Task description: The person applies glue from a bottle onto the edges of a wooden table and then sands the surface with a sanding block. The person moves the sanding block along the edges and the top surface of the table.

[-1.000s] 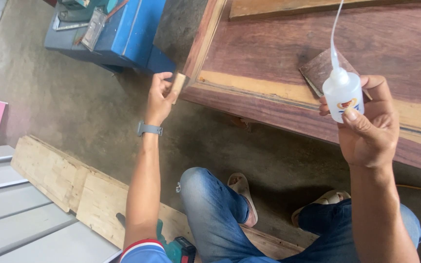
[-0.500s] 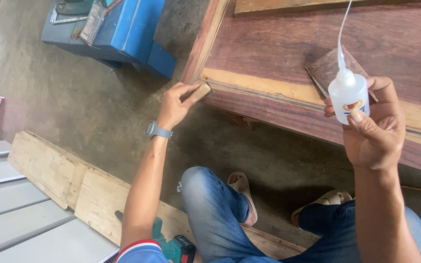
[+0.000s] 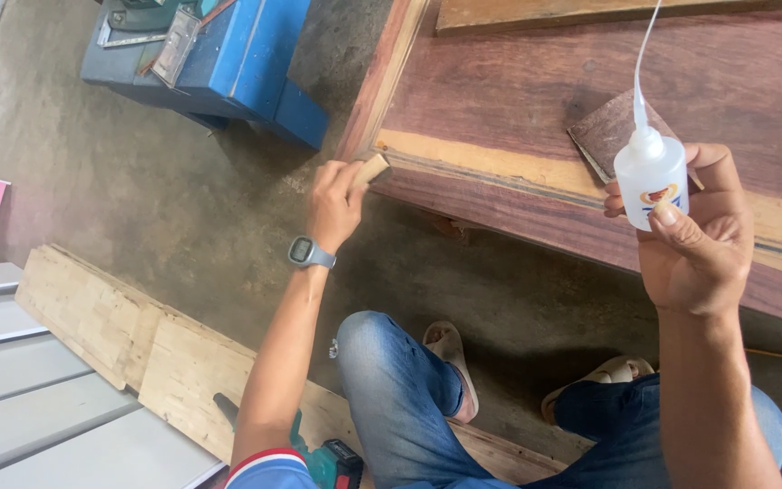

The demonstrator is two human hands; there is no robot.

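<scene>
Bottle [image 3: 651, 178], white plastic with a long thin nozzle rising to the top edge, is gripped upright in the right hand [image 3: 691, 246] at right of frame, thumb across its front, fingers wrapped behind. It is judged light, soft-walled and squeezable; hold is best taken round the body, never by the flexible nozzle. Block [image 3: 371, 169], small and pale, is pinched in the closed left hand [image 3: 334, 206] at upper centre, its end touching the corner of the slab [image 3: 518, 100]. It is judged light, stiff and dry, easily kept between the fingertips by its long sides. A dark square offcut [image 3: 606, 133] lies on the slab behind the bottle. Toolbox [image 3: 237, 54], blue, upper left. Drill [image 3: 328, 462], green, bottom edge, on pale boards [image 3: 119, 335].
</scene>
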